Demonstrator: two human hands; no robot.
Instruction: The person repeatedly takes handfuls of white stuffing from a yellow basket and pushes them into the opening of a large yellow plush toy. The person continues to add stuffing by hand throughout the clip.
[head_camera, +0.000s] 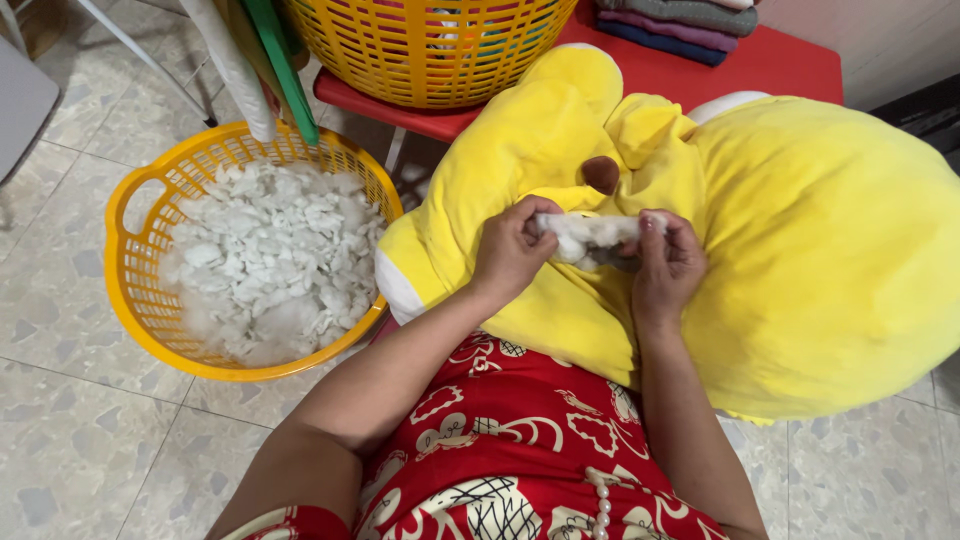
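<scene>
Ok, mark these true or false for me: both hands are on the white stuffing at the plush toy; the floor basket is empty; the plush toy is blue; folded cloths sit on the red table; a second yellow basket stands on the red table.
1. Both hands hold white stuffing at the plush toy. True: the left hand and right hand pinch the white stuffing against the yellow plush toy.
2. The floor basket is empty. False: the yellow floor basket holds white stuffing pieces.
3. The plush toy is blue. False: it is yellow.
4. Folded cloths sit on the red table. True: folded cloths lie on the red table.
5. A second yellow basket stands on the red table. True: second basket.
</scene>
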